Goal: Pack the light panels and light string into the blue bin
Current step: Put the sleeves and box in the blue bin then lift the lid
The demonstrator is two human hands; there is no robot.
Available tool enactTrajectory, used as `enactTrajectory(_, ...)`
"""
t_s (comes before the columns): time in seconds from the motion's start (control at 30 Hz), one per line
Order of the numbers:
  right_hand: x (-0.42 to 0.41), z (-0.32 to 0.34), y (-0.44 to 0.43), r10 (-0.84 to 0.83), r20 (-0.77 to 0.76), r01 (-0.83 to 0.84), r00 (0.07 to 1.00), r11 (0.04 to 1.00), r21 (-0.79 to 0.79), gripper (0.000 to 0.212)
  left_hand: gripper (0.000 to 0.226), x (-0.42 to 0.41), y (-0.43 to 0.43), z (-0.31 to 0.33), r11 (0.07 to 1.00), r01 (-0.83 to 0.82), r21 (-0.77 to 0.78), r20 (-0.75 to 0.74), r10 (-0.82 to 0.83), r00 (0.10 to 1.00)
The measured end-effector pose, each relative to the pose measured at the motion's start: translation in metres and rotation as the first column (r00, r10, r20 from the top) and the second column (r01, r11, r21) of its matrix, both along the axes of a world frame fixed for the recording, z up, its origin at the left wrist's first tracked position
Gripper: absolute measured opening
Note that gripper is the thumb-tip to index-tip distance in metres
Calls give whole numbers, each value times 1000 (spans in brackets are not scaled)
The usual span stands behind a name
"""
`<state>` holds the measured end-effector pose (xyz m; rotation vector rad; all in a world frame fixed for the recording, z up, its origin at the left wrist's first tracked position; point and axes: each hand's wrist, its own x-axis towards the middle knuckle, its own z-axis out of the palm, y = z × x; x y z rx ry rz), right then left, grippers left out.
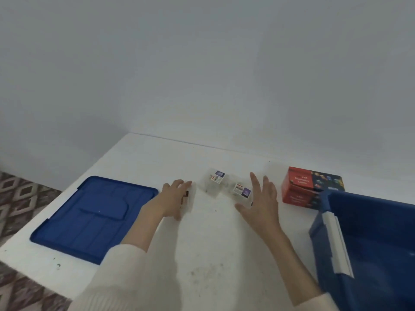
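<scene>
A cream knit sleeve (116, 277) is worn on the L arm, w/ fine ribbing seen low down & a fuzzy cuff edge. A matching sleeve (323, 303) is seen on the R arm, cut off at frame bottom. L hand (174, 198) & R hand (260, 198) are left bare.

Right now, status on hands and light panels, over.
Left hand on one panel packet, grip unclear. Right hand open by two more packets. Light string box outside blue bin.
</scene>
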<state>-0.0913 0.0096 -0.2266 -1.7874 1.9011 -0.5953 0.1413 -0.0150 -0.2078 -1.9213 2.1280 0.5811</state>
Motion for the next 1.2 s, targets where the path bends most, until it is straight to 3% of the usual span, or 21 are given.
enactTrajectory(0.1, -1, -2, -16, 98, -191, -79, 977, 991, 104, 98, 101, 2, -3, -2, 1000, -5, 7, 9, 5, 1000)
enactTrajectory(0.23, -6, 1, -22, 126, -291, -30, 948, 949, 314, 108, 94, 1, -1, 0, 999, 34, -20, 106, -32, 994)
enactTrajectory(0.33, -12, 6, -16, 91, -311, 13, 946, 948, 317, 100, 95, 0, 1, 12, 995, 82, -48, 142, -75, 987)
enactTrajectory(0.4, -13, 10, -10, 82, -329, 20, 941, 955, 295, 91, 97, -3, 1, 27, 996, 90, -26, 66, -88, 994)
enactTrajectory(0.5, -10, 24, 1, 5, -224, 62, 975, 955, 289, 88, 99, -16, 1, 56, 994, 109, 15, -130, -106, 986)
enactTrajectory(0.6, -10, 55, 15, -186, 133, 162, 974, 972, 173, 88, 95, -39, 0, 90, 993, 117, 10, -368, -105, 924)
enactTrajectory(0.67, -14, 79, 26, -272, 486, 266, 830, 960, 83, 86, 95, -56, 0, 111, 995, 96, 5, -541, -78, 837)
enactTrajectory(0.77, -28, 116, 47, -240, 883, 400, 403, 914, 66, 77, 99, -90, 4, 135, 989, 146, 36, -775, -65, 629)
enactTrajectory(0.83, -51, 138, 61, -163, 960, 436, 226, 898, 49, 72, 100, -120, 10, 145, 970, 241, 17, -832, -119, 542)
enactTrajectory(0.93, -105, 159, 83, -61, 986, 460, 152, 888, -16, 50, 91, -173, 25, 152, 923, 381, -56, -837, -251, 486)
enactTrajectory(0.97, -125, 162, 92, -51, 984, 463, 173, 886, -36, 42, 91, -191, 31, 152, 898, 432, -80, -820, -306, 484)
enactTrajectory(1.03, -167, 160, 107, -71, 947, 411, 313, 909, -68, 40, 93, -224, 45, 147, 829, 547, -119, -732, -445, 515)
enactTrajectory(1.13, -222, 143, 125, -241, 753, 279, 612, 957, 80, 82, 95, -271, 66, 127, 685, 703, -191, -427, -703, 568)
enactTrajectory(1.2, -246, 124, 128, -283, 449, 182, 848, 950, 253, 94, 95, -299, 75, 107, 601, 770, -214, -159, -799, 579)
